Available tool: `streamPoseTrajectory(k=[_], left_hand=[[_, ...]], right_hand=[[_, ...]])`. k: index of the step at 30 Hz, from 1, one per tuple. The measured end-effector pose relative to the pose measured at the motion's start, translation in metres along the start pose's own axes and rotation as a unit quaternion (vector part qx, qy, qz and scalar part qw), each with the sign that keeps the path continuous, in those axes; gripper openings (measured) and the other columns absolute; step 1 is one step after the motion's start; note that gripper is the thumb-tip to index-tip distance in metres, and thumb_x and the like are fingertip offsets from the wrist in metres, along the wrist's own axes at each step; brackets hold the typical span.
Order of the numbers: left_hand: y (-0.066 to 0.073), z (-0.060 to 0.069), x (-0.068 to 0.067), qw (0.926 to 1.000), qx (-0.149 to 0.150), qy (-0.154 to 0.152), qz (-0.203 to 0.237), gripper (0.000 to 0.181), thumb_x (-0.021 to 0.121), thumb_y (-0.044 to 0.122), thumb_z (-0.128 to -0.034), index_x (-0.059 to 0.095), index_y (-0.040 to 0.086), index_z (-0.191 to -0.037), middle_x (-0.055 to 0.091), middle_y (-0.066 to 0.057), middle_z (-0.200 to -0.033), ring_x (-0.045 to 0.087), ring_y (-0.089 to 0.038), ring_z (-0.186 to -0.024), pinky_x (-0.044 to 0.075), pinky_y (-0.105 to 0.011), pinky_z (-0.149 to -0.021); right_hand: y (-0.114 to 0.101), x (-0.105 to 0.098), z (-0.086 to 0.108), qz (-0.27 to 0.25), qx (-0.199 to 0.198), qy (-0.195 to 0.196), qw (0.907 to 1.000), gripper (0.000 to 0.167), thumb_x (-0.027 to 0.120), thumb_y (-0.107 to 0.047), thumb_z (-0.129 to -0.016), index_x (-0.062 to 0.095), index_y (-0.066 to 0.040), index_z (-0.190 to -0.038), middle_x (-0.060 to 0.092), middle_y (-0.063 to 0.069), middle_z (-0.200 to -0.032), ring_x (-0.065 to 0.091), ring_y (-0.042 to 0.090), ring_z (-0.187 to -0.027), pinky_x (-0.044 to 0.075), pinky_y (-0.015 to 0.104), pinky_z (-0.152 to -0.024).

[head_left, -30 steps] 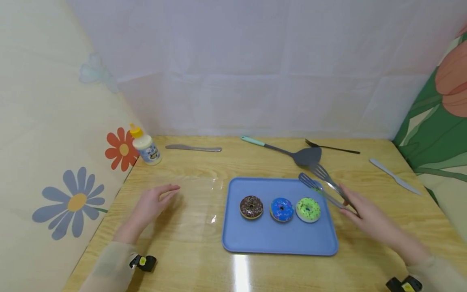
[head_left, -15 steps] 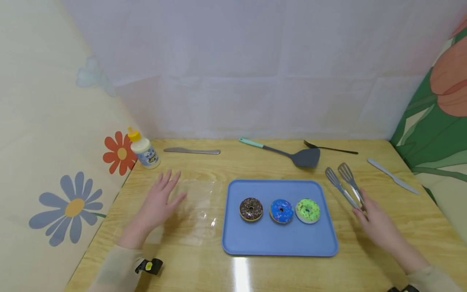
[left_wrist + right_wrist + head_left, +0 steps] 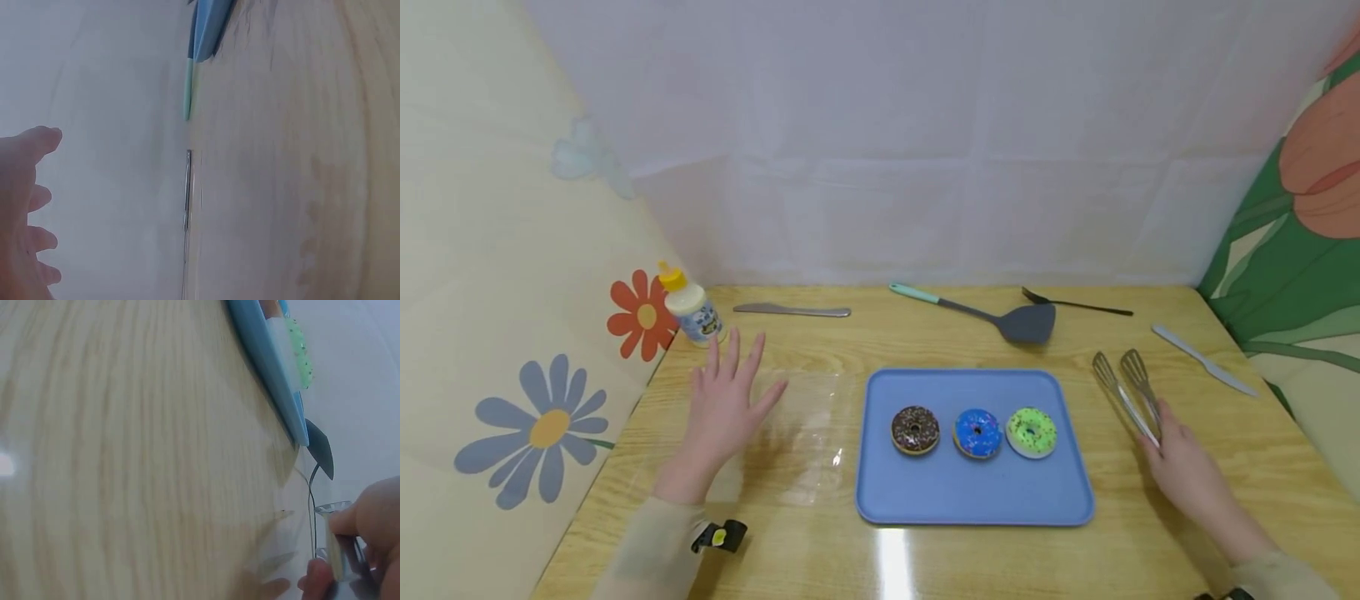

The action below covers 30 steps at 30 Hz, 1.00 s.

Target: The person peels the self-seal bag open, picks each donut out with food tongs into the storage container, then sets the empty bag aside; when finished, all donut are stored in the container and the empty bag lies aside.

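Note:
My right hand (image 3: pixel 1187 467) grips metal tongs (image 3: pixel 1126 400) to the right of the blue tray (image 3: pixel 977 496). Their two slotted heads point away and stand apart. In the right wrist view, fingers wrap the tongs (image 3: pixel 340 553) above the wood. Fingers spread, my left hand (image 3: pixel 722 417) is over the table's left part and holds nothing. Just beyond its fingertips stands a bottle (image 3: pixel 696 315) with a yellow cap. On the tray lie a chocolate-coloured donut (image 3: pixel 915 442), a blue donut (image 3: pixel 977 446) and a green donut (image 3: pixel 1032 444), all with sprinkles.
Along the back lie a table knife (image 3: pixel 792 310), a spatula (image 3: pixel 1026 325) with a mint handle and a black fork (image 3: pixel 1078 306). Another knife (image 3: pixel 1204 360) is at the right. Left of the tray is a clear glossy patch (image 3: pixel 808 417). Cloth walls enclose the table.
My right hand has carried the tongs from above the tray's right edge rightward, off it. My left hand has moved forward and spread its fingers. The donuts stay put.

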<state>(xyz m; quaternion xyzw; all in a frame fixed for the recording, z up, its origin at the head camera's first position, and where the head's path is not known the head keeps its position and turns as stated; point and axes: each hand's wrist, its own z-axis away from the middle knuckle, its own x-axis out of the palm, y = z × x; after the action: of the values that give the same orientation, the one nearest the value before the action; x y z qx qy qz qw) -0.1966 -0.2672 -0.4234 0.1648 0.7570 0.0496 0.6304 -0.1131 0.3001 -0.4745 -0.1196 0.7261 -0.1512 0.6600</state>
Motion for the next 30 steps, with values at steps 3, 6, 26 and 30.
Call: streamPoseTrajectory(k=[3, 6, 26, 30], left_hand=[[0.002, -0.003, -0.001, 0.9999, -0.005, -0.007, 0.006, 0.077, 0.048, 0.052, -0.1005, 0.015, 0.016, -0.160, -0.003, -0.020, -0.165, -0.008, -0.049, -0.149, 0.006, -0.079, -0.110], [0.003, -0.006, -0.002, 0.9999, -0.007, -0.009, 0.010, 0.077, 0.045, 0.052, -0.1013, 0.012, 0.016, -0.160, -0.003, -0.020, -0.165, -0.007, -0.050, -0.149, 0.006, -0.078, -0.111], [0.008, -0.004, -0.005, 0.9996, -0.026, 0.002, 0.014, 0.075, 0.046, 0.051, -0.1014, 0.016, 0.014, -0.159, 0.002, -0.028, -0.163, 0.005, -0.055, -0.147, 0.017, -0.079, -0.107], [0.007, -0.001, -0.004, 0.9993, -0.031, 0.002, 0.021, 0.075, 0.044, 0.053, -0.1014, 0.018, 0.013, -0.159, 0.001, -0.027, -0.163, 0.005, -0.055, -0.147, 0.017, -0.079, -0.108]], right_hand=[[-0.001, 0.000, -0.001, 0.003, 0.012, -0.010, 0.9999, 0.061, 0.052, -0.013, -0.101, 0.023, 0.023, -0.142, 0.052, 0.049, -0.102, 0.059, 0.058, -0.083, 0.051, 0.061, -0.063], [-0.003, 0.001, -0.002, 0.008, 0.020, -0.021, 0.9996, 0.062, 0.053, -0.012, -0.100, 0.023, 0.023, -0.142, 0.052, 0.049, -0.103, 0.059, 0.058, -0.084, 0.052, 0.062, -0.065], [-0.006, -0.007, -0.002, 0.027, 0.042, -0.076, 0.9959, 0.072, 0.051, -0.032, -0.102, 0.022, 0.017, -0.145, 0.052, 0.050, -0.111, 0.059, 0.060, -0.091, 0.052, 0.061, -0.064], [-0.007, -0.007, 0.000, 0.037, 0.033, -0.079, 0.9956, 0.074, 0.057, -0.030, -0.098, 0.023, 0.017, -0.145, 0.061, 0.042, -0.098, 0.065, 0.050, -0.078, 0.051, 0.052, -0.054]])
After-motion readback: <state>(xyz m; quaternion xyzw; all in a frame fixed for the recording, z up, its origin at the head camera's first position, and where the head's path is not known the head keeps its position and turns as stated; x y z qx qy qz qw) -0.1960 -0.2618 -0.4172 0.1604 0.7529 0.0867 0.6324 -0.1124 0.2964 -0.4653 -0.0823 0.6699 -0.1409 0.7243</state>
